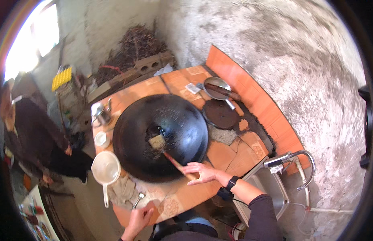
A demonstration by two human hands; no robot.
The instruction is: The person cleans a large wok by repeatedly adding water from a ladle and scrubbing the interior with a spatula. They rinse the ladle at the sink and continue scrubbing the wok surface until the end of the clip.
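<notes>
In the head view, my right hand (194, 173) grips the wooden handle of a spatula (157, 142). Its flat blade rests inside the large black wok (186, 132), near a little dark liquid at the bottom. My left hand (138, 219) is by the front edge of the tiled stove top (191, 198), fingers curled, with no object visible in it. Just beyond it lies a small metal utensil (140, 197), whose handle points towards my left hand. A grey cloth (121, 189) lies left of this utensil.
Left of the wok are a white plastic ladle (105, 168), a small white bowl (101, 139) and a metal pot (100, 113). A pan (217, 87) stands behind a dark round lid (221, 114). A sink (261, 186) is at right. Another person (42, 129) stands at left.
</notes>
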